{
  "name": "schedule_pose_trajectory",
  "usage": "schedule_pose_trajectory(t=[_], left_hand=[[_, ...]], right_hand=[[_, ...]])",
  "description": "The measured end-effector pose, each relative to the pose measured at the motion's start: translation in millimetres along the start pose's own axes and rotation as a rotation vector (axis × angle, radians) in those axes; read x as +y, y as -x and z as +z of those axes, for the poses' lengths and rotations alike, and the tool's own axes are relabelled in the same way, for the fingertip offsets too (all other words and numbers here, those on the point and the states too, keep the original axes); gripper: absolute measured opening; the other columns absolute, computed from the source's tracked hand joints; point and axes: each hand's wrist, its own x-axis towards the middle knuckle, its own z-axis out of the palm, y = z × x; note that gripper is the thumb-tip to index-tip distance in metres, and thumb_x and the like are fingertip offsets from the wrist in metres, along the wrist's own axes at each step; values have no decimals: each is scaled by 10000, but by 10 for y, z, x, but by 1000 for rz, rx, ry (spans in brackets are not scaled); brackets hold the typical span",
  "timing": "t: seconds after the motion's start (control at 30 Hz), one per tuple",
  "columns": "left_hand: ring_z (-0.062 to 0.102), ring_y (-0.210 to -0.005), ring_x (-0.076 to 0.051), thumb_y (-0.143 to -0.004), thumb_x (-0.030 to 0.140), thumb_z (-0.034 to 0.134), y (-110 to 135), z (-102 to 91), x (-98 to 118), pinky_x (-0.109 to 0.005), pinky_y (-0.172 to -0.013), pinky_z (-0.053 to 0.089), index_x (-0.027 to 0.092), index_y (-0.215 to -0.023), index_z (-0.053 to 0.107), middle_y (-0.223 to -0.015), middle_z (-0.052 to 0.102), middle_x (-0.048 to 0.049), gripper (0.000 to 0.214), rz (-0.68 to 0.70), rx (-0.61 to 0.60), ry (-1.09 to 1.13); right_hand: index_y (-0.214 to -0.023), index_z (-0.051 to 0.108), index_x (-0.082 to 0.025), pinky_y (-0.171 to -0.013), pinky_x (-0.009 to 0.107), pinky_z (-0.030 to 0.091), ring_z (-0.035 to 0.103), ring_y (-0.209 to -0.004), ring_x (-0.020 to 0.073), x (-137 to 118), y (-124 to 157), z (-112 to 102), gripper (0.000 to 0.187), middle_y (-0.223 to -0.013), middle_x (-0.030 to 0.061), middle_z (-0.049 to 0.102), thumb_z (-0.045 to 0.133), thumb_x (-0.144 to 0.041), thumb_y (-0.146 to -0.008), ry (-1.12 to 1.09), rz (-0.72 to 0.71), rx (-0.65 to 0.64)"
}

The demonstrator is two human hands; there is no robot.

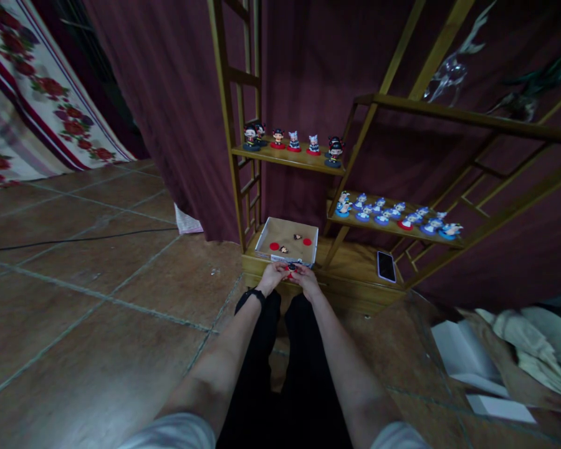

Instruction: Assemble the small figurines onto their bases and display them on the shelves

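My left hand (pixel 274 275) and my right hand (pixel 305 278) meet over the front edge of an open cardboard box (pixel 287 228). Between them they grip a small figurine (pixel 292 268) with a dark top and red on it. Both sets of fingers are closed around it, and they hide part of it. Inside the box lie two red discs, one at the left (pixel 274 246) and one at the right (pixel 307 241). Two little figurine pieces, a nearer piece (pixel 283 249) and a farther piece (pixel 298 237), rest on their sides there.
Several figurines (pixel 294 142) stand on the upper wooden shelf (pixel 287 159). More blue and white figurines (pixel 383 216) line the lower right shelf. A phone (pixel 386 266) lies on the bottom board. Glass ornaments (pixel 449 75) stand higher up; white box parts (pixel 467 354) lie on the floor.
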Motion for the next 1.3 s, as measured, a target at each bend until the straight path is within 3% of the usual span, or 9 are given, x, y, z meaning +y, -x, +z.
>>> schedule_pose_trajectory(t=[0.23, 0.57, 1.1, 1.3], left_hand=[[484, -428, -67, -553, 106, 729, -14, -22, -21, -194, -487, 377, 109, -763, 611, -460, 539, 54, 241, 9, -10, 3], [476, -429, -60, -593, 173, 721, -40, -25, -76, -194, -481, 368, 103, -704, 608, -495, 555, 33, 173, -1, -43, -4], [456, -408, -55, -575, 49, 682, -70, -51, -67, -184, -473, 362, 106, -773, 600, -441, 526, 64, 221, 17, -30, -27], [456, -402, -52, -594, 100, 692, -57, -41, -56, -179, -452, 346, 109, -703, 587, -453, 526, 54, 151, 10, -54, -25]], right_hand=[[-877, 637, -203, -714, 324, 513, 623, -689, 139, -9, -2, -19, 403, -785, -5, 668, 769, -221, -497, 15, 9, -1], [-788, 628, -179, -687, 304, 508, 628, -655, 132, 28, -29, -16, 299, -787, 8, 677, 749, -282, -535, 28, 15, -22], [-883, 633, -196, -689, 329, 510, 623, -678, 148, 10, -30, -8, 426, -781, 5, 676, 769, -240, -481, 8, 4, 7], [-804, 631, -184, -680, 295, 500, 621, -688, 141, -6, -27, 3, 347, -797, 8, 685, 756, -275, -494, 22, 24, 5]])
